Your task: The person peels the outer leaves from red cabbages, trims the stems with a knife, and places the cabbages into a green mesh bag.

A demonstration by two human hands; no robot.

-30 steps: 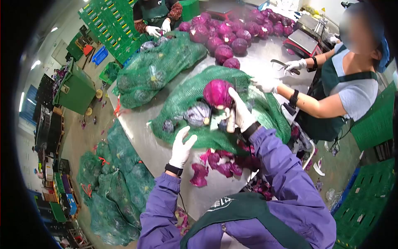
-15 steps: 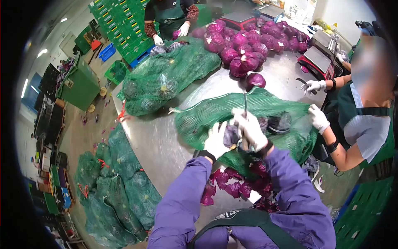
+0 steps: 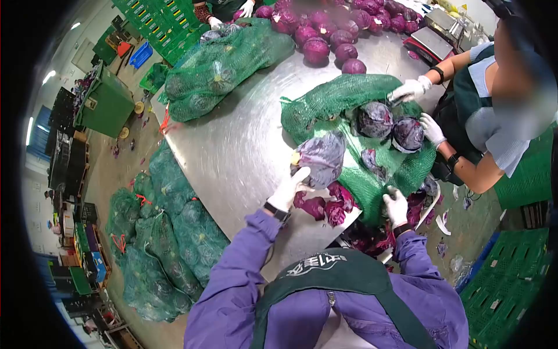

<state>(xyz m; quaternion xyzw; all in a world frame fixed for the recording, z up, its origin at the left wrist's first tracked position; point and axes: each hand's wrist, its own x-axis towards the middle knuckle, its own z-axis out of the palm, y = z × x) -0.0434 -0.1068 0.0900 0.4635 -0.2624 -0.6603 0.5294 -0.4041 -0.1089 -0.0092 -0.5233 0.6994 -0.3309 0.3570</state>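
Note:
My left hand (image 3: 288,189), in a white glove, grips a red cabbage (image 3: 322,158) with dull purple-grey outer leaves, its pale cut stem facing left. To the right, my gloved right hand (image 3: 396,207) is closed at the near edge of a green mesh bag (image 3: 325,99) lying open on the metal table (image 3: 232,148). Two more cabbages, one a dusky cabbage (image 3: 375,120) and the other a darker cabbage (image 3: 408,135), rest on the mesh. A loose leaf (image 3: 373,163) lies nearer me. A co-worker's gloved hand (image 3: 433,131) touches the darker cabbage; their other hand (image 3: 410,90) is above the bag.
Shiny purple cabbages (image 3: 317,51) are heaped at the back beside a scale (image 3: 433,43). A filled mesh bag (image 3: 226,72) lies at the table's far left. Several full bags (image 3: 168,250) stand on the floor. Peeled leaves (image 3: 334,206) lie at the table's near edge.
My hands have moved apart: the left lifts the cabbage leftward, the right has come down to the bag's near edge. The co-worker's hands have moved in over the bag. The view has shifted.

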